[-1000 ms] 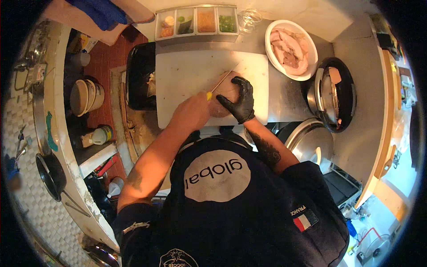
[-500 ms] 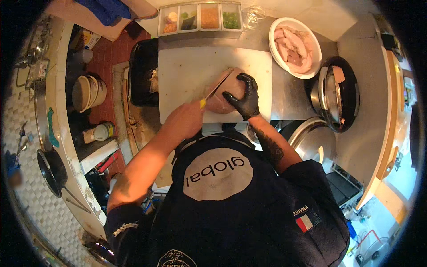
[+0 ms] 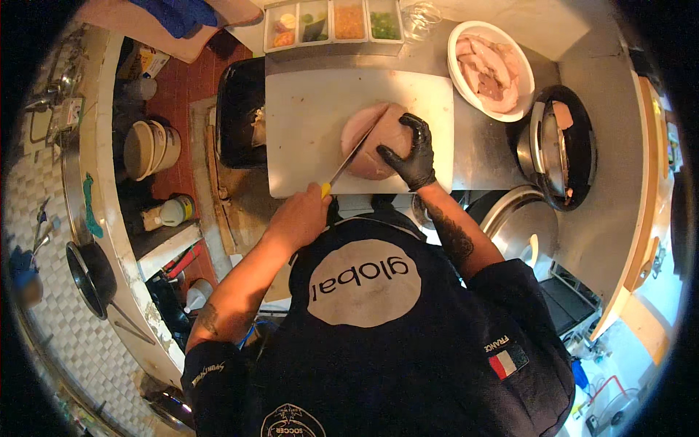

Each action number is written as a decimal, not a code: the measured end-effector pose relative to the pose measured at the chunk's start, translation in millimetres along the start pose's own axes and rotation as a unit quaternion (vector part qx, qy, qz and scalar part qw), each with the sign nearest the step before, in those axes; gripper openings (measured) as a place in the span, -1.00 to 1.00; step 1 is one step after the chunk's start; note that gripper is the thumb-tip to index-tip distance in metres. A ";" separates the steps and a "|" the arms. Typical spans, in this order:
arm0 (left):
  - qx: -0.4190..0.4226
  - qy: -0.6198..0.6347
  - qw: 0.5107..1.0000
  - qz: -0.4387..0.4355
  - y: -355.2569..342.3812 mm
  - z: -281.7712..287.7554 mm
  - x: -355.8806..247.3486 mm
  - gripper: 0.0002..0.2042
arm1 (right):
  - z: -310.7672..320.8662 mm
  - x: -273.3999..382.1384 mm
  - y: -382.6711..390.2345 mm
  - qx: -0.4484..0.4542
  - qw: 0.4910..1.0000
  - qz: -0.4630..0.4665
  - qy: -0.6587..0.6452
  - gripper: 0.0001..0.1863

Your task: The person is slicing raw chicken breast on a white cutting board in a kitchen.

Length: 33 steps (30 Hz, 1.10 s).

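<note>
A large, rounded piece of pale pink meat (image 3: 362,164) lies on a white cutting board (image 3: 306,95). My bare left hand (image 3: 300,217) is closed round the yellow handle of a knife (image 3: 348,163). Its long blade runs away from me and to the right, along a cut line across the left part of the meat. My right hand (image 3: 413,156), in a black glove, grips the meat's right side, thumb and fingers apart and pressed on it. The blade passes to the left of the gloved thumb. How deep it sits in the meat cannot be told.
A white bowl (image 3: 453,69) of pale meat slices stands beyond the board's right corner, with a dark pan (image 3: 586,156) nearer. A metal tray with compartments (image 3: 335,45) of chopped food sits behind the board. A black tub (image 3: 237,116) adjoins the board's left side.
My left hand has drawn the knife back toward me and slightly left, so more blade shows. My right hand keeps its hold on the meat. The whole view has shifted slightly.
</note>
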<state>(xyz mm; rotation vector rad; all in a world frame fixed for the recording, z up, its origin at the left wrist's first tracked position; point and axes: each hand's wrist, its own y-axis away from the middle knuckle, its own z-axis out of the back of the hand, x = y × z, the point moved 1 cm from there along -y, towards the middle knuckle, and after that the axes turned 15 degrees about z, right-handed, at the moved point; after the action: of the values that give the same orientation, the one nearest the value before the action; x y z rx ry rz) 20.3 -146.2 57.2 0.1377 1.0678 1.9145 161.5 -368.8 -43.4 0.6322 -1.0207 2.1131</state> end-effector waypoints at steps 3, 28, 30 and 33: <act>-0.005 0.024 1.000 0.003 -20.7 -34.6 17.2 -0.68 | 1.7 -0.8 0.2 0.001 1.000 0.008 -0.003 -0.21; -0.109 0.388 0.915 0.022 -7.8 -33.9 103.2 -0.69 | -62.5 -5.9 -152.4 0.523 0.817 0.218 0.105 -0.37; -0.041 0.464 0.883 0.063 -0.6 -43.8 104.0 -0.69 | -38.8 -12.7 -168.1 0.517 0.831 0.168 0.119 -0.36; -0.082 0.478 0.872 0.065 9.7 -65.6 111.6 -0.70 | 26.0 -2.6 -206.0 0.477 0.870 0.084 0.099 -0.34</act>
<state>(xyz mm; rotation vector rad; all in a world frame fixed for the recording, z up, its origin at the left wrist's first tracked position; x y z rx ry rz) -82.2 -104.7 -10.7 -0.9545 1.5224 2.2152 322.9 -298.6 66.9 0.7567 0.1715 2.7184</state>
